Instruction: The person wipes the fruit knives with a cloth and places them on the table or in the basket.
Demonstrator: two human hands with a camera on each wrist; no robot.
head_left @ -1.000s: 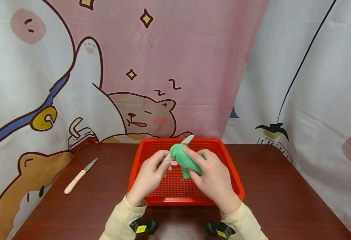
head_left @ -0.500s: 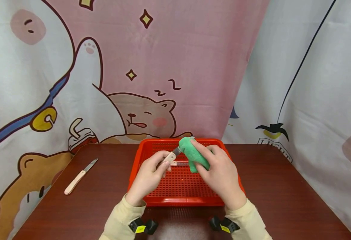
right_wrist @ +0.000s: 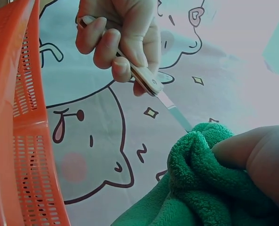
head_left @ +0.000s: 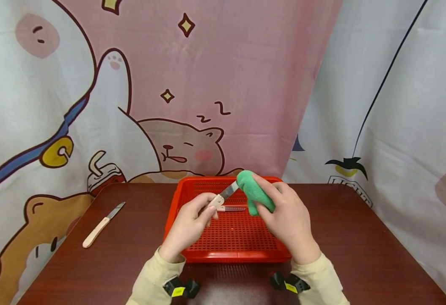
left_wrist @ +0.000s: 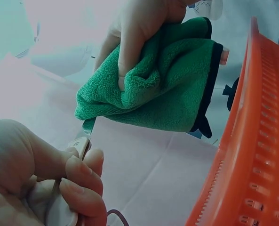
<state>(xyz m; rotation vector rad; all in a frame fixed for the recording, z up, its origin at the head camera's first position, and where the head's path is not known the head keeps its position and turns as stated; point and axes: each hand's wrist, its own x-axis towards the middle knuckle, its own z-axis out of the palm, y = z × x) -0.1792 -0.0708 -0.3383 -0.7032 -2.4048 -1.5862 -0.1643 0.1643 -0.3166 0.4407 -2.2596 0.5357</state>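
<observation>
My left hand [head_left: 188, 222] grips the pale handle of a knife [head_left: 228, 190] over the red basket, its blade slanting up and to the right. A green cloth [head_left: 256, 192] is pinched in my right hand [head_left: 289, 216], folded around the blade's tip end. In the right wrist view the bare part of the knife's blade [right_wrist: 176, 112] runs from the handle into the cloth [right_wrist: 200, 169]. The left wrist view shows the dark-edged cloth [left_wrist: 148, 89] hanging loose below the right hand's fingers; the tip is hidden in it.
Beneath both hands the red perforated basket [head_left: 238, 256] stands on the brown table [head_left: 360, 245]. Inside it lies another pale-handled knife [head_left: 233, 208] with a serrated-looking blade. One more knife [head_left: 100, 226] lies on the table at the left. A patterned curtain [head_left: 265, 84] hangs behind.
My right hand has drawn the cloth up and right along the blade toward the tip, baring the blade near the handle. The left hand has stayed nearly still.
</observation>
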